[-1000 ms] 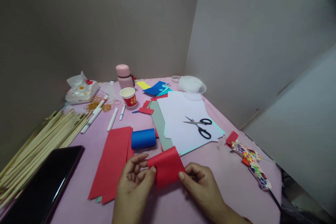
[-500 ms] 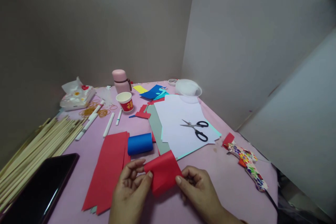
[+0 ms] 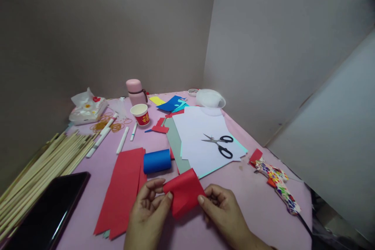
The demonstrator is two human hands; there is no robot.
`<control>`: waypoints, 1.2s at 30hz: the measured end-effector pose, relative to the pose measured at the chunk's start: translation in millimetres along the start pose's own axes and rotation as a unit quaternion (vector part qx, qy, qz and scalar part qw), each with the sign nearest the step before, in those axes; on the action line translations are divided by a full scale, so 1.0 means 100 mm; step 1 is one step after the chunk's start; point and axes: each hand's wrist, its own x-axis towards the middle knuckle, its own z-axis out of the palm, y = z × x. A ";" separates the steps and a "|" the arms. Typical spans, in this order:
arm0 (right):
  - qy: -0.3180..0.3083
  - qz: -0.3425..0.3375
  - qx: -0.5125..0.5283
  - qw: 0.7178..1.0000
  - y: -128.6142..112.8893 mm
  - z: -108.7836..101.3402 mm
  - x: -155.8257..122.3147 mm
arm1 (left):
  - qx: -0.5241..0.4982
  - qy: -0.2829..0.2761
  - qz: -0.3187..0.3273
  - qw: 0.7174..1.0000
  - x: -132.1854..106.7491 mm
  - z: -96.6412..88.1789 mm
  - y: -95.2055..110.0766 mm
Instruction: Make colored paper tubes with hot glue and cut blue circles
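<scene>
A curled piece of red paper [image 3: 185, 193] is held up above the table's near edge between my two hands. My left hand [image 3: 150, 207] pinches its left edge between thumb and fingers. At the opposite edge, the thumb and fingers of my right hand [image 3: 221, 207] close on the paper. Just beyond it lies a rolled blue paper tube [image 3: 157, 161]. Strips of red paper [image 3: 120, 191] are stacked to the left of my left hand. Scissors [image 3: 218, 143] with black handles lie partly open on white paper sheets [image 3: 202, 125].
A floral-patterned glue gun [image 3: 275, 183] with a cord lies at right. On the left are a phone [image 3: 47, 211], wooden sticks [image 3: 55, 160] and markers [image 3: 122, 140]. Farther back stand a paper cup [image 3: 140, 115], a pink flask [image 3: 135, 91] and a tissue pack [image 3: 88, 107]. Grey walls enclose the table.
Both hands and the red paper keep nearly the same pose. The whole view has shifted very slightly, and nothing has been let go.
</scene>
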 end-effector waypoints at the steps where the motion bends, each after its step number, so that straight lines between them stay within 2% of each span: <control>1: 0.002 0.000 0.004 1.000 0.00 0.00 0.00 | 0.005 -0.001 -0.002 1.000 0.01 -0.01 0.00; 13: -0.011 0.002 0.040 0.999 0.02 0.00 0.00 | 0.008 0.000 0.028 1.000 -0.03 0.01 0.01; 24: -0.024 0.003 0.035 0.999 0.01 -0.03 0.01 | 0.015 -0.016 0.023 0.999 -0.06 0.03 0.02; 32: -0.029 0.000 0.043 0.999 0.02 -0.04 0.02 | 0.012 -0.031 0.027 0.999 -0.10 0.06 0.05; 36: -0.032 0.006 0.070 0.997 0.06 -0.06 0.03 | 0.033 -0.065 0.004 0.997 -0.05 0.01 0.04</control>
